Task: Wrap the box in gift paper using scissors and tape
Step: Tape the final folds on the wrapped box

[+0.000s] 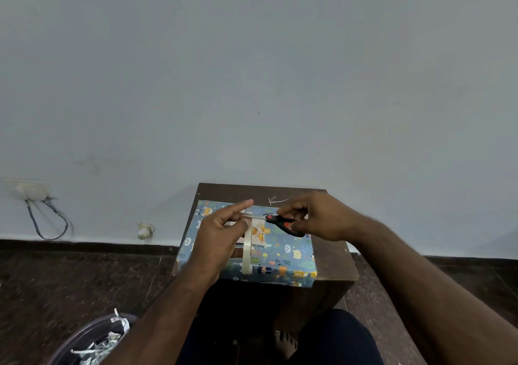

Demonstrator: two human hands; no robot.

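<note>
Dim, even indoor lighting with a cool grey cast; no light source or glare is visible, and the wall (258,70) darkens gradually toward the upper corners. Wide-angle distortion bends the floor line at the edges, while the hands (221,233) appear soft with slight motion blur

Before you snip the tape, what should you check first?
1. Black-and-red-handled scissors gripped in the right hand: ok.
2. Clear tape strip pinched and pulled up by the left hand: ok.
3. Blades at the strip: ok.
4. Left fingertips away from the blades: cannot tell, they look close.
5. Clear tape roll standing on the blue animal-print wrapped box: ok.
6. Box fully on the dark brown wooden stool: not ok, its near edge overhangs slightly.
</note>
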